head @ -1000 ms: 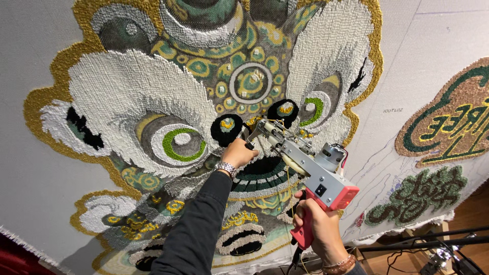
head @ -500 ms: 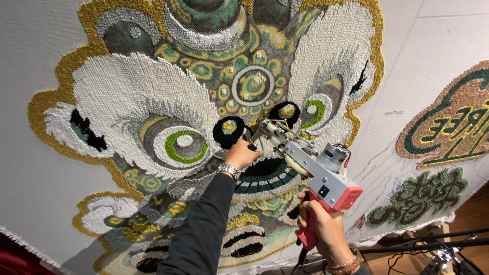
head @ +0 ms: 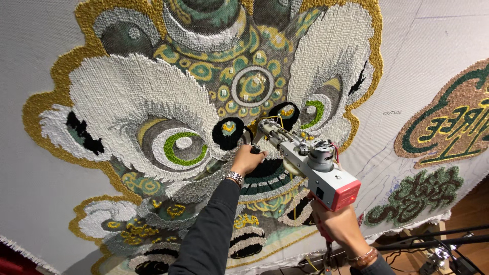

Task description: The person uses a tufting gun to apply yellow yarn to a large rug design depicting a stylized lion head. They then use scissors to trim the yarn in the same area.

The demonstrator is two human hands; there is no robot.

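A grey and red tufting gun [head: 310, 163] points its needle tip at a stretched cloth [head: 35, 178] bearing a tufted lion-dance face [head: 153, 112] in white, gold, green and black. My left hand [head: 247, 160], in a dark sleeve with a metal wristwatch, grips the gun's front handle close to the cloth. My right hand [head: 338, 227], with a bead bracelet, holds the red rear grip below the motor. The needle touches the cloth between the two black nostril tufts [head: 227, 133].
To the right on the same cloth are a brown and green tufted emblem [head: 448, 122] and a dark green tufted patch [head: 412, 198]. Dark frame bars and cables [head: 433, 239] show at the lower right over a wooden floor. Yellow yarn runs to the gun.
The view has shifted slightly; the gun and both hands stay at the same spot on the lion's nose, with the gun edging a little downward.
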